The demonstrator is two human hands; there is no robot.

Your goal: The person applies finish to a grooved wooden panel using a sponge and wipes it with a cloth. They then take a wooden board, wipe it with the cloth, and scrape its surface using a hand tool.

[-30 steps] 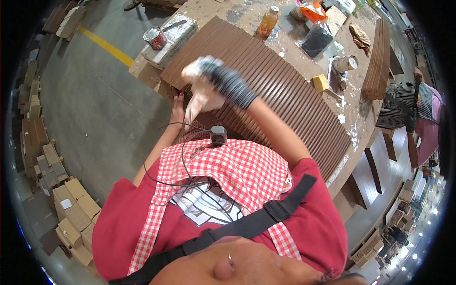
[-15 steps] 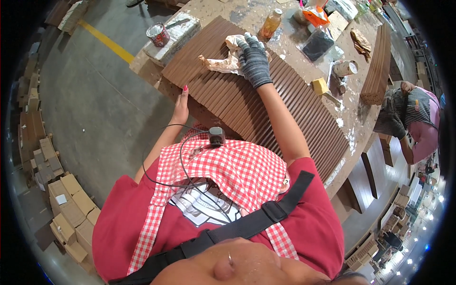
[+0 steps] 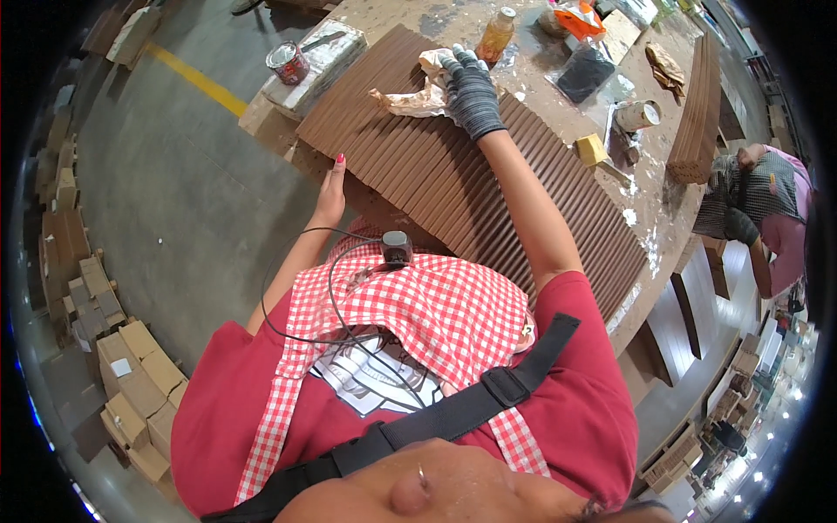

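Note:
My right hand (image 3: 475, 94), in a grey knit glove, presses a crumpled, brown-stained off-white rag (image 3: 418, 103) onto a row of brown grooved wood strips (image 3: 488, 200). The strips lie side by side on the workbench, slanting across it, and those to the right have a glossier look. My bare left hand (image 3: 330, 199) is at the near left edge of the row, its fingers stretched out and holding nothing; some of them are hidden. Just beyond the rag stands a glass bottle (image 3: 496, 37) of amber liquid.
On the paint-spotted bench (image 3: 649, 205) are an open can (image 3: 288, 63) on a white block, a yellow sponge (image 3: 591, 150), a tipped cup (image 3: 638, 115), a black bag (image 3: 586, 74) and stacked strips (image 3: 697, 113). A co-worker (image 3: 767, 205) stands at right. Cardboard boxes (image 3: 144, 375) line the left floor.
My right hand has slid the rag a little farther away over the strips. My left hand stays at the near edge. The view has shifted slightly.

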